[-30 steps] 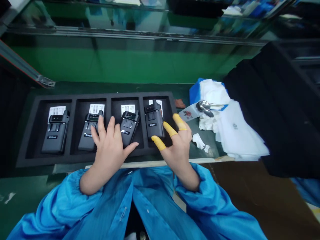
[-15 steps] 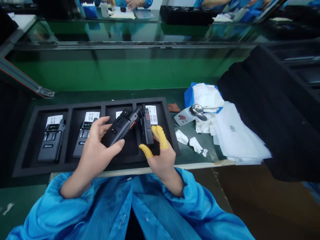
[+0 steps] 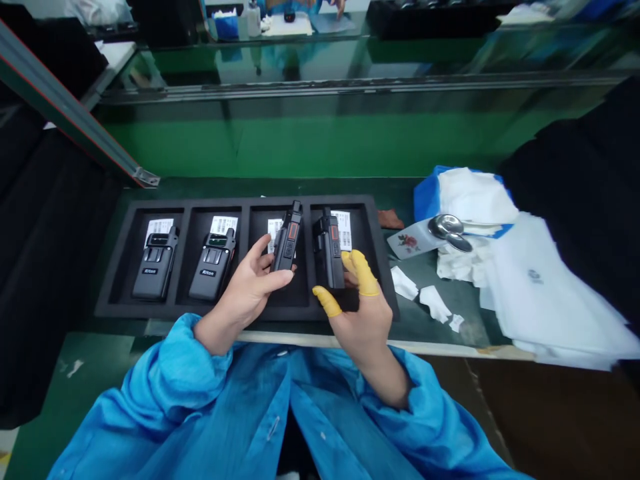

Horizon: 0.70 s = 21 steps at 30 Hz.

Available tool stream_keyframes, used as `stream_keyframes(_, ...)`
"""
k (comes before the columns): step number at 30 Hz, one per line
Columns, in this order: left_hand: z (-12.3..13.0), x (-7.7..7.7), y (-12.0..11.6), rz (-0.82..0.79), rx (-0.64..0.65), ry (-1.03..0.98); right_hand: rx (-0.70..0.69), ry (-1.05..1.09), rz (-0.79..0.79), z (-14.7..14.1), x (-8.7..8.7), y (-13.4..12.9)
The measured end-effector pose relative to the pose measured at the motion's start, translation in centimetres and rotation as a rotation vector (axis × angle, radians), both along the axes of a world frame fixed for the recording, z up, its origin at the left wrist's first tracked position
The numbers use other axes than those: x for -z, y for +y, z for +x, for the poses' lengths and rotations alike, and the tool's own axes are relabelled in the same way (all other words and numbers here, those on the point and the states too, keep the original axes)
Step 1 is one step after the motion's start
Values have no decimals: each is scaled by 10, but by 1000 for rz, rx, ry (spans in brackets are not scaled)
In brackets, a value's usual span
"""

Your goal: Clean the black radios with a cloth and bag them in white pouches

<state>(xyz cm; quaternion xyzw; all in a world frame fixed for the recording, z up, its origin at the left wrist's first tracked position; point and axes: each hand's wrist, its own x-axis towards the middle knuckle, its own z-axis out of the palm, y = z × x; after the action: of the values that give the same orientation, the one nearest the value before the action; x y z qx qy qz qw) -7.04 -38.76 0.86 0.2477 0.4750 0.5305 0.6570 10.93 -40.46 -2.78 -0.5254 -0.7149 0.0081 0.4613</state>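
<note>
My left hand (image 3: 246,288) holds a black handheld radio (image 3: 287,241) at its lower end, its orange-buttoned side facing up, over the third compartment of a black foam tray (image 3: 116,313). With yellow finger covers on, my right hand (image 3: 364,308) has thumb and fingers around the bottom of another radio (image 3: 332,252), which is turned on its side in the rightmost compartment. Two more radios, one in the leftmost compartment (image 3: 155,265) and one in the second (image 3: 214,267), lie face up with white labels above them.
Right of the tray are a brown scrap (image 3: 390,219), a flowered card (image 3: 411,241), metal spoon-like pieces (image 3: 448,227), a blue box (image 3: 426,195) of white cloths, torn white pieces (image 3: 434,304) and white sheets (image 3: 560,287). Behind a green panel (image 3: 310,143), a person's hand shows.
My left hand has turned its radio from slanted to nearly upright on its side, over the third compartment. The second radio is now uncovered. The whole view has shifted, with things appearing further right.
</note>
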Motion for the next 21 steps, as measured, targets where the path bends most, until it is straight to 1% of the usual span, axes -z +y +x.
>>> stream_keyframes(3,1,-1,-1,9,18,24,-49,-15,-24,6,-11,9)
stream_keyframes(7,2,-6,-1,23,29,50,-105,-50,-109,13,-23,21)
stream_keyframes(10,2,-10,-2,24,21,54,-124,-40,-94,13,-24,21)
stream_keyframes(13,3,-12,-3,8,14,67,-81,28,-15,8,-20,12)
stream_keyframes(14,4,-12,-3,-6,4,71,-64,68,-19,6,-19,9)
stream_keyframes(15,4,-12,-3,-19,-13,74,-46,121,-56,5,-19,7)
stream_keyframes(16,5,-12,-3,-26,-33,75,-27,180,-125,4,-20,7)
stream_keyframes(18,6,-12,-3,-11,-59,81,15,253,-335,5,-26,11)
stream_keyframes(19,7,-12,-3,16,-62,95,35,247,-453,5,-31,15)
stream_keyframes(21,7,-12,-4,99,-43,156,50,165,-666,7,-42,26)
